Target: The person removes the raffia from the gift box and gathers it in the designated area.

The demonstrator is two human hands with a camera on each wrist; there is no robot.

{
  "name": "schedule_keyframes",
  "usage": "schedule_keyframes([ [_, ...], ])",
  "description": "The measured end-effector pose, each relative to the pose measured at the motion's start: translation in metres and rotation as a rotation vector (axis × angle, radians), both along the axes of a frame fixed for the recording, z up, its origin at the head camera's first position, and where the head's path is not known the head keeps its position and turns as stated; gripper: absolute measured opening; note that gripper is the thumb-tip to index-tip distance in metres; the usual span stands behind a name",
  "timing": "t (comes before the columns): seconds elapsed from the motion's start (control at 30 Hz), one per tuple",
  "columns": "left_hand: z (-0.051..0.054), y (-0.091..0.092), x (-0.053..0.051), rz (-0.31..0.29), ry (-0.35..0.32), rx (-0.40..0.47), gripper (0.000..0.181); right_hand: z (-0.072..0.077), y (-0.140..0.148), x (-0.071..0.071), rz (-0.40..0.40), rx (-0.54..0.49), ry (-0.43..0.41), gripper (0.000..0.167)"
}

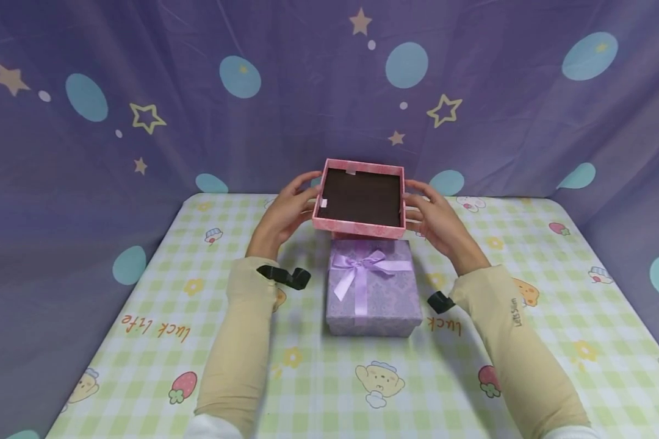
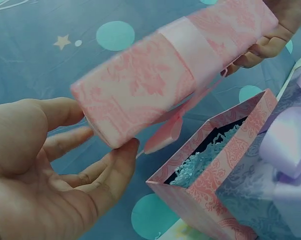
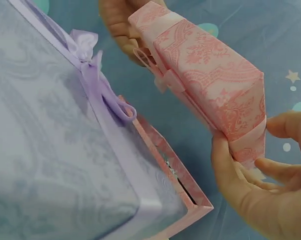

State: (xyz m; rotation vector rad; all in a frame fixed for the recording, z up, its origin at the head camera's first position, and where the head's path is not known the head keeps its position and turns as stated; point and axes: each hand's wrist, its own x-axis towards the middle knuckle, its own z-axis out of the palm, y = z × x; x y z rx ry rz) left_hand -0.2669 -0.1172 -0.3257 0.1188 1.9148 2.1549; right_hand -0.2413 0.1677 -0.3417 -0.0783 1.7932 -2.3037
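Observation:
Both hands hold a pink patterned box lid (image 1: 362, 194) up over the table, its dark brown inside facing the head camera. My left hand (image 1: 287, 213) grips one side edge; my right hand (image 1: 436, 221) pinches the opposite edge. A pink ribbon bow (image 2: 165, 136) hangs from the lid's outer face in the left wrist view. Below the lid, the open pink box (image 2: 235, 162) contains pale blue shredded paper (image 2: 203, 157); the head view mostly hides this box. Directly in front of it stands a closed lilac gift box (image 1: 373, 299) with a lilac ribbon bow (image 1: 362, 266).
A green and white checked tablecloth (image 1: 329, 390) with printed cartoon figures covers the table. Behind it hangs a purple curtain (image 1: 318, 122) with stars and ovals. Black straps (image 1: 285, 276) stick out at both wrists.

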Motion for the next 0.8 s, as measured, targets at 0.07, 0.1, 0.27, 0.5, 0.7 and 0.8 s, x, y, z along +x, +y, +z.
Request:
schedule_keyframes([
  [0.07, 0.0, -0.002, 0.001, 0.005, 0.0, -0.015, 0.042, 0.001, -0.001, 0.001, 0.022, -0.015, -0.009, 0.053],
  [0.1, 0.0, -0.003, 0.001, 0.005, -0.001, -0.019, 0.043, 0.002, -0.002, 0.002, 0.029, -0.016, -0.008, 0.053],
  [0.27, 0.001, -0.01, 0.004, 0.004, 0.002, -0.038, 0.043, 0.004, -0.009, 0.004, 0.03, -0.012, 0.001, 0.053],
  [0.5, 0.002, -0.024, 0.007, 0.021, 0.009, -0.063, 0.043, 0.005, -0.022, 0.003, 0.027, 0.038, 0.015, 0.052],
  [0.7, 0.003, -0.041, 0.009, 0.032, 0.012, -0.064, 0.044, 0.01, -0.037, 0.004, 0.054, 0.062, 0.01, 0.054],
  [0.8, 0.003, -0.051, 0.011, 0.039, 0.009, -0.068, 0.045, 0.012, -0.047, 0.005, 0.068, 0.055, -0.013, 0.056],
])
